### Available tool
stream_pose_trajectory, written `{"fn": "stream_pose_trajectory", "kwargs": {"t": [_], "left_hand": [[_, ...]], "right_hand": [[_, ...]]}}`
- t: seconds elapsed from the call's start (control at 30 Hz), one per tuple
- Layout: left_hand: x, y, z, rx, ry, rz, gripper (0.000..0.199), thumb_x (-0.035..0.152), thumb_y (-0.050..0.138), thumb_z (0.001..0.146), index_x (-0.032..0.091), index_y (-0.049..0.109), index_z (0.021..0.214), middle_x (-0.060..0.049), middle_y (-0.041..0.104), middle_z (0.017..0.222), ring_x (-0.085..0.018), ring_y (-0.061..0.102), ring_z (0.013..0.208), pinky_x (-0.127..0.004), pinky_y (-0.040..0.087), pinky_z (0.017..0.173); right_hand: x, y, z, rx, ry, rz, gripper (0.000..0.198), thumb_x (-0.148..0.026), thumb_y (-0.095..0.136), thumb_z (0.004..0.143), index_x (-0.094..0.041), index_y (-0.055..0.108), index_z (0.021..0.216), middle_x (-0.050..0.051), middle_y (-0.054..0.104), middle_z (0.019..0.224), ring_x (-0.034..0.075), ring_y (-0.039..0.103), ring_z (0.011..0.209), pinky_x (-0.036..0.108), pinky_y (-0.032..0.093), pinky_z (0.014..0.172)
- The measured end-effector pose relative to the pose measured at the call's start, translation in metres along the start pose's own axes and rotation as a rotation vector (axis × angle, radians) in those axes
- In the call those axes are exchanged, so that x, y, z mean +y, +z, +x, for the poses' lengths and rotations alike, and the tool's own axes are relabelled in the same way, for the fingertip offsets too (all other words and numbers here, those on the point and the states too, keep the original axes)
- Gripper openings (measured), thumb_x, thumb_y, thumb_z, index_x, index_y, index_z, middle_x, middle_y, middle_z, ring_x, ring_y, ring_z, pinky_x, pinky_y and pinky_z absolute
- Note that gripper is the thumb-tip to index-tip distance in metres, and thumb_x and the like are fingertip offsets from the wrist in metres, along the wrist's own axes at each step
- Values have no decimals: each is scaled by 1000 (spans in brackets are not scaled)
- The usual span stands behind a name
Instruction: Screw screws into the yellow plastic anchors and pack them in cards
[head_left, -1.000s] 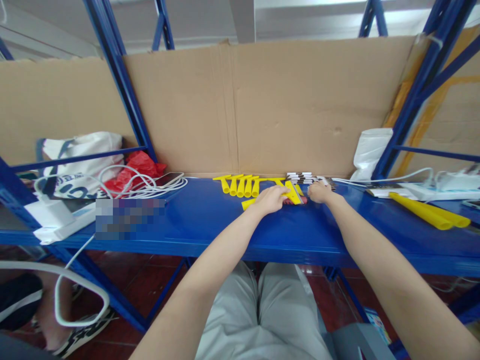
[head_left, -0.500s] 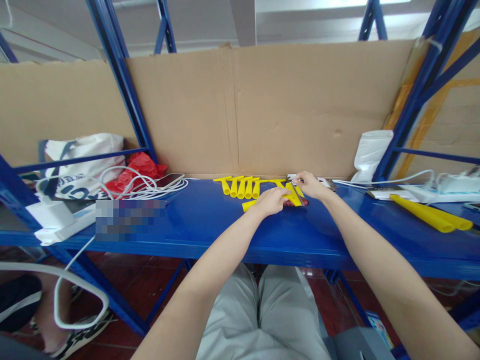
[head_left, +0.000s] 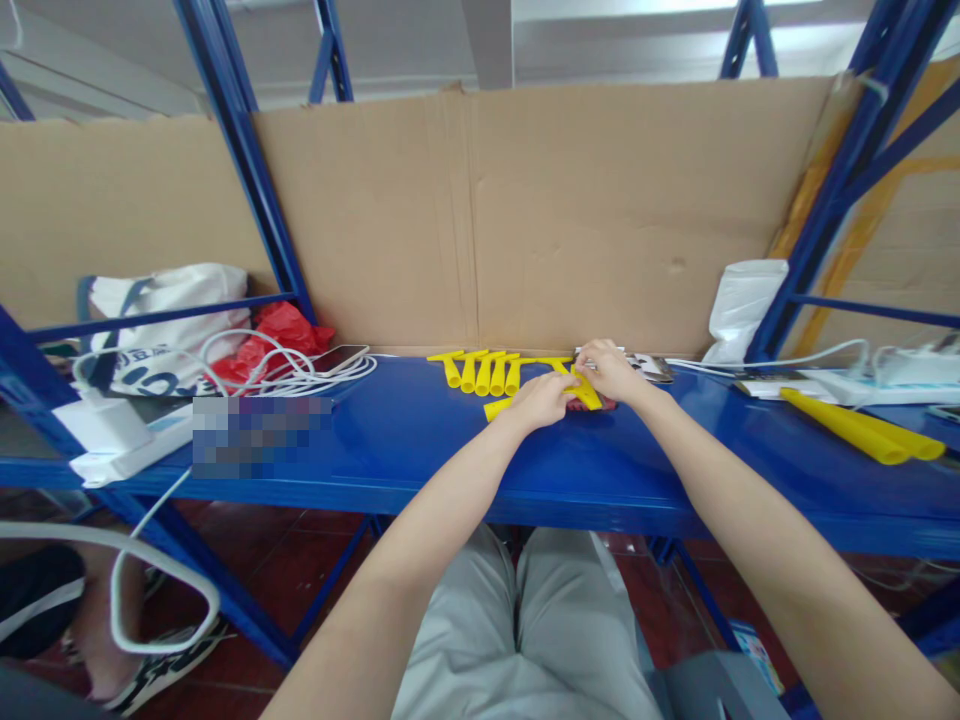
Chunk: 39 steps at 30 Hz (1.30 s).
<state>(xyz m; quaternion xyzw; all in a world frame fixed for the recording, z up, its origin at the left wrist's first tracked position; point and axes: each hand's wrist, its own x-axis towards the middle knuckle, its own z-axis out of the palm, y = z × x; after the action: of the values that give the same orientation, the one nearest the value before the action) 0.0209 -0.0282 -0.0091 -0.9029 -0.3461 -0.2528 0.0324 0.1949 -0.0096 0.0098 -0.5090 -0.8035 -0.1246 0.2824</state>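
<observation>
My left hand (head_left: 541, 400) is wrapped around a yellow T-shaped scraper (head_left: 587, 392), its round handle end sticking out to the left and its wide head to the right. At the upper edge of that head, the fingers of my right hand (head_left: 606, 368) are pinched together; whatever is between them is hidden. A dark red object (head_left: 604, 405) lies under the scraper head, mostly covered. Just behind my left hand, several yellow T-shaped scrapers (head_left: 483, 374) lie in a row on the blue shelf (head_left: 420, 440).
Two yellow tubes (head_left: 862, 425) lie at the right. White cables (head_left: 322, 376), a red plastic bag (head_left: 289, 340) and a cloth bag (head_left: 172, 320) are at the left. A cardboard sheet (head_left: 570, 220) stands behind. Another person's leg (head_left: 105, 620) shows at lower left.
My right hand has shifted slightly left and down, onto the upper edge of the scraper head. The left hand keeps its hold in nearly the same place.
</observation>
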Motion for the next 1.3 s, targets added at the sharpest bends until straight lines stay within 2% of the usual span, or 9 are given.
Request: {"fn": "stream_pose_trajectory", "kwargs": {"t": [0.2,0.53,0.7,0.87,1.0,1.1,1.3], "left_hand": [[-2,1,1,-4,-10,16,31,20,48,89,18,60,117,-8,64,121,-20,59,112,-33,45,97],[-3,0,1,7,-13,3,29,20,49,89,20,61,115,-6,65,120,-21,58,112,-35,45,98],[-3,0,1,25,-18,0,31,19,49,89,19,59,118,-8,63,121,-21,58,113,-34,44,98],[-1,-4,-1,17,-9,-7,31,18,48,89,18,55,119,-9,62,123,-22,56,115,-35,45,97],[1,-4,-1,4,-34,5,34,19,47,90,16,50,124,-11,59,128,-22,55,117,-36,45,98],[2,-3,-1,12,-34,17,42,20,45,91,16,43,132,-12,53,134,-21,52,122,-36,42,102],[4,-6,-3,-37,-25,80,49,22,42,92,14,36,140,-14,52,136,-22,53,121,-33,43,99]], "right_hand": [[0,-4,0,-1,-65,31,17,-19,51,80,-18,66,74,8,64,93,22,53,98,36,38,90],[-3,-11,-4,-42,-40,-58,27,-15,47,78,-20,71,90,8,66,103,22,54,101,35,39,91],[2,-6,-2,62,150,-9,25,-19,51,78,-14,68,95,11,66,106,23,56,102,35,40,93],[5,-7,-2,-123,369,282,19,-21,52,80,-16,70,79,5,71,91,18,63,89,27,46,84],[0,-9,-5,-110,524,564,16,-19,55,79,-16,71,79,4,73,89,15,64,81,23,48,76],[-2,-10,-5,-88,596,667,13,-18,58,77,-15,71,77,6,73,87,14,63,77,22,48,69],[-6,-11,-4,-93,640,690,12,-19,60,77,-13,70,74,8,72,82,15,62,75,22,45,64]]}}
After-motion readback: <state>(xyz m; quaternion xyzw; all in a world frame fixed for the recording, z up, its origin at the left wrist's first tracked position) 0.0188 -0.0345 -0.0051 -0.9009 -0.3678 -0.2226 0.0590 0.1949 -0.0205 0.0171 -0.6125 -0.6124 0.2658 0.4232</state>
